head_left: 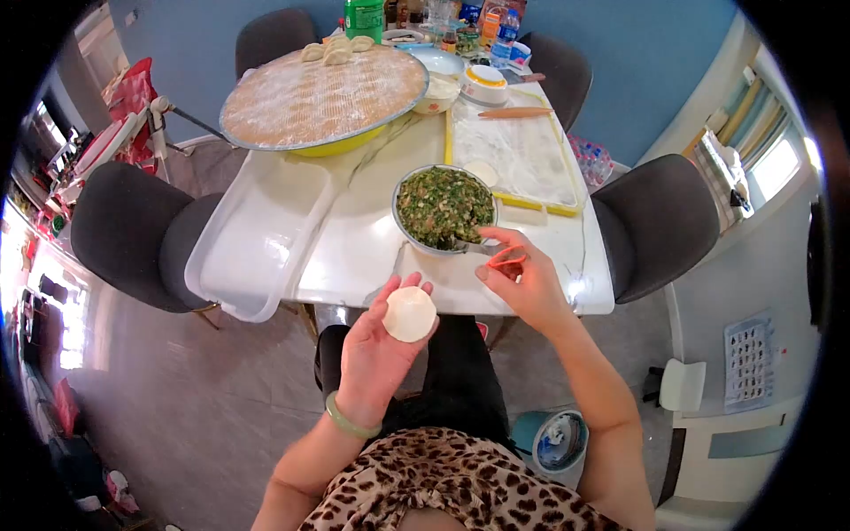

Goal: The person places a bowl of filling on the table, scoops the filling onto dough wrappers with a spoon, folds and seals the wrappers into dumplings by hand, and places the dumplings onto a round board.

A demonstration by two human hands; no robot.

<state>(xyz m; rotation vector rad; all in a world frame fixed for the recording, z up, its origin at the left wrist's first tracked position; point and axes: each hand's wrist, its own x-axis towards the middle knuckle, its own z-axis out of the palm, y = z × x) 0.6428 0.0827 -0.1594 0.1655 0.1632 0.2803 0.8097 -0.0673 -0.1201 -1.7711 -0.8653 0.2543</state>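
A round white dumpling wrapper point(410, 314) lies on my left hand point(376, 345), which is turned palm up and supports it on the fingers. At the table's near edge, my right hand point(524, 276) pinches the handle of a metal spoon point(476, 249). The spoon's head is sunk in the chopped green filling point(443, 205), so it is hidden. That filling fills a metal bowl point(398, 226) in front of me. Beside the bowl's right rim is another pale dough round point(481, 172), partly covered by the bowl.
A large floured round tray point(319, 102) at the back left carries several dumplings point(336, 49). A translucent plastic tray point(257, 234) overhangs the table's left edge. On the right, a floured yellow-edged board point(518, 155) bears a wooden rolling pin point(513, 113). Chairs flank the table.
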